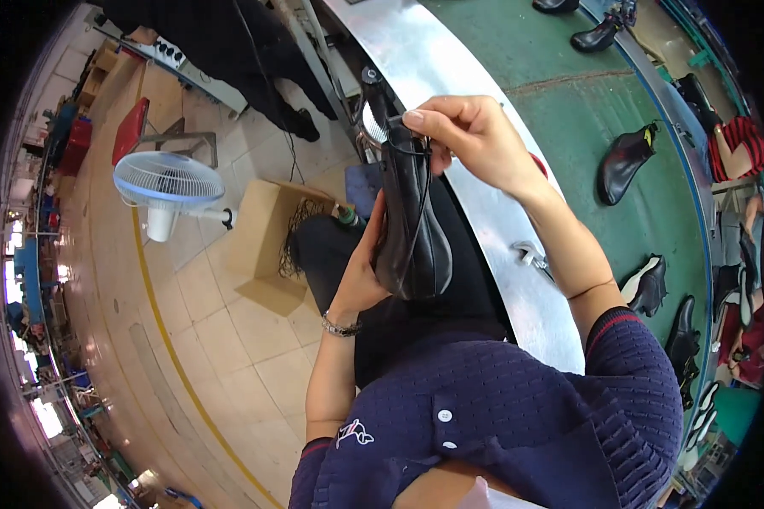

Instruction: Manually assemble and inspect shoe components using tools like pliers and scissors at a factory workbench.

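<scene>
A black leather shoe or boot upper (416, 254) stands lengthwise in front of me, its rounded end toward my body. My left hand (366, 276) is wrapped round its left side near that end, most of the fingers hidden behind it. At its far end my right hand (471, 136) pinches, thumb and forefinger together, at the upper's edge. A thin black cord runs down along the leather from there. Just beyond, a machine part with a ribbed, shiny round piece (372, 123) touches or nearly touches the far end; which one I cannot tell.
A metal bench edge (518, 280) curves along my right, beside a green conveyor belt (560, 110) carrying black shoes (626, 165). Left of me are a cardboard box (263, 246) with black cords and a fan (168, 182). A person in black (229, 51) stands at the far left.
</scene>
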The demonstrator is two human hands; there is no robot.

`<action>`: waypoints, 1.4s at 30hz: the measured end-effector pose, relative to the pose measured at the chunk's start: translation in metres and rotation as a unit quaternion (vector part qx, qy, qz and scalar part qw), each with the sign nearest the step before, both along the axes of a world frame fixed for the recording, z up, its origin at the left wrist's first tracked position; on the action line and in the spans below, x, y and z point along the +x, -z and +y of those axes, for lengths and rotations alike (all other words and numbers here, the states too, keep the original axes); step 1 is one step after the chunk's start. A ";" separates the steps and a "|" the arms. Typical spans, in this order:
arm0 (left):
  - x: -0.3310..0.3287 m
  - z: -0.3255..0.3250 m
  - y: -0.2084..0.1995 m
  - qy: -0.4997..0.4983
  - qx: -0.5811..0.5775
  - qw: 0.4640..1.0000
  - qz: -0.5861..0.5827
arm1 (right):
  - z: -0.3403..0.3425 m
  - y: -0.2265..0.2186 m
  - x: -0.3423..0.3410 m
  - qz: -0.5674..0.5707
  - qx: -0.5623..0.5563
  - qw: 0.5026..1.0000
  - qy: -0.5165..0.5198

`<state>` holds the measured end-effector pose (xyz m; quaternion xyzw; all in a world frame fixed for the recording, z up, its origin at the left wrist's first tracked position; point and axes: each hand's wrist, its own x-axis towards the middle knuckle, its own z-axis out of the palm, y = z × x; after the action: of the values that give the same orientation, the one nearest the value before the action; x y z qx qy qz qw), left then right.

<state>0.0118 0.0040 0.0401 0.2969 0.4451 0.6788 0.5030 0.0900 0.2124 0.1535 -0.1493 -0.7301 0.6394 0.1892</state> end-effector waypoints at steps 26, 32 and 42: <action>-0.020 0.033 0.022 -0.008 -0.015 1.000 0.003 | -0.049 0.055 0.053 -0.023 0.230 0.972 0.035; -0.042 0.095 0.024 0.072 0.143 0.973 0.168 | -0.020 0.045 0.075 0.031 0.306 0.950 0.056; -0.020 0.168 0.022 0.135 0.154 0.957 0.203 | 0.010 0.065 0.097 -0.015 0.216 0.959 0.186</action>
<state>-0.0077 0.1723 0.0183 0.5598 0.3839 0.5902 0.4370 0.1865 0.2222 0.0883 -0.2473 -0.8128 0.4181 0.3215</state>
